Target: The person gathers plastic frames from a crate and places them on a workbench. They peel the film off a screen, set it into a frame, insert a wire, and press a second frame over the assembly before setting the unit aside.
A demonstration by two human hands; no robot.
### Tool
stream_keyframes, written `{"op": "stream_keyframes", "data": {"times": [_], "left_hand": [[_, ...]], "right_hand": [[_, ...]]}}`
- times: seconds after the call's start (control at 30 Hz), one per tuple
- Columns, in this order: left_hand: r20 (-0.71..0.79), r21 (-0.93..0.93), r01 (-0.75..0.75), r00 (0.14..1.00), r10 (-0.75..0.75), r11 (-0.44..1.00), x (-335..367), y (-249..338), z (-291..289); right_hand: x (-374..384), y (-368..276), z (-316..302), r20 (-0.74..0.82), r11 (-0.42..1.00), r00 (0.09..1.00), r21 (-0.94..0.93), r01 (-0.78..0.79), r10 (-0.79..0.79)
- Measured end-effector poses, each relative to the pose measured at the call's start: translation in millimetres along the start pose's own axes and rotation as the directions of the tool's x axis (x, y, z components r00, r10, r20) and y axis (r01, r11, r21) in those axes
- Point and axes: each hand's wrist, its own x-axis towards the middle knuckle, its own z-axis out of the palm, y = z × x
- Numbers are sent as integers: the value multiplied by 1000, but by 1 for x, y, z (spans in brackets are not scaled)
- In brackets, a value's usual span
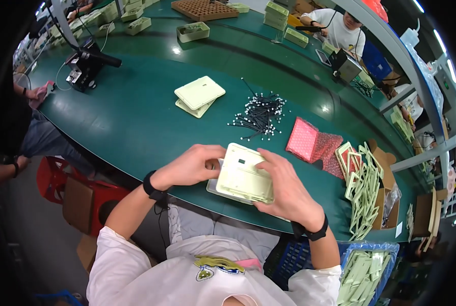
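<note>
Just above the table's near edge, a pale green plastic cover (240, 178) with a small dark square cutout is tilted between my hands. My right hand (289, 191) grips its right side, thumb at the lower corner and fingers over the top face. At the left edge, my left hand (192, 166) has its fingers curled, the thumb meeting the cover's side; part of its grip is hidden. Beneath the cover, another pale rim (212, 189) shows. Farther off lie two stacked pale green covers (201, 92) and a heap of short black cables with white ends (262, 113).
Pink bubble wrap (309, 140) lies right of the cables. Beyond it are piled pale green frames (363, 194), a cardboard box (386, 204) and a blue crate (381, 248) of green parts. A black device (85, 66) stands far left. A co-worker (340, 33) sits opposite.
</note>
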Motion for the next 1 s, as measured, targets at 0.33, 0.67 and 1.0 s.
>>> {"op": "stream_keyframes", "data": {"times": [0.33, 0.67, 1.0], "left_hand": [[1, -329, 42, 999, -44, 943, 4, -33, 23], [15, -97, 104, 995, -103, 990, -12, -34, -5], [168, 445, -172, 980, 107, 879, -19, -36, 13]], "right_hand": [[7, 1, 19, 74, 1000, 997, -20, 4, -3], [13, 17, 46, 200, 996, 977, -68, -56, 69], [6, 10, 65, 319, 977, 934, -185, -106, 162]]}}
